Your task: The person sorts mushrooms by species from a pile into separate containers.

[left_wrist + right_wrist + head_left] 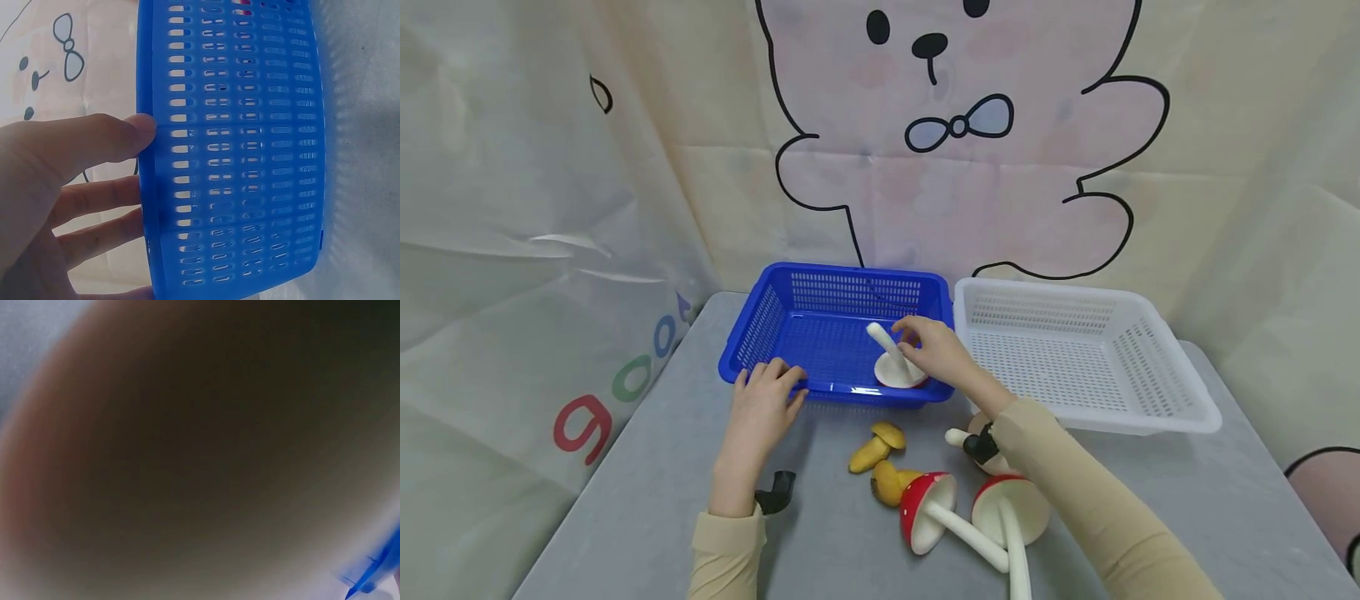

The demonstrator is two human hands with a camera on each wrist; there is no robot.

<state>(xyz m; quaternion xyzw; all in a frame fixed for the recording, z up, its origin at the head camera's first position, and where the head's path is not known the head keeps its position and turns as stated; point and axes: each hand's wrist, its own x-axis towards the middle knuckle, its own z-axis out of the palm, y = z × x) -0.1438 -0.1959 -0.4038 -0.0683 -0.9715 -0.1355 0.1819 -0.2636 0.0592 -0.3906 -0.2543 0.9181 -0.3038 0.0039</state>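
Observation:
My left hand (765, 408) grips the near-left rim of the blue basket (838, 388). In the left wrist view the thumb (140, 130) presses the outside of the rim while the other fingers reach behind it. Inside the basket, at its right near corner, a toy mushroom (889, 350) lies with its cap down, pale underside up and white stem slanting up to the left. My right hand (934, 348) is bent over that corner, its fingertips loosely curved just right of the stem. A dark blur covers most of the right wrist view.
A white basket (1180, 400) stands right of the blue one. On the grey table nearer me lie two yellow mushrooms (868, 455), two red-capped mushrooms (913, 512) with long white stems, and a pale mushroom (957, 437) partly under my right forearm. A printed curtain (730, 208) hangs behind.

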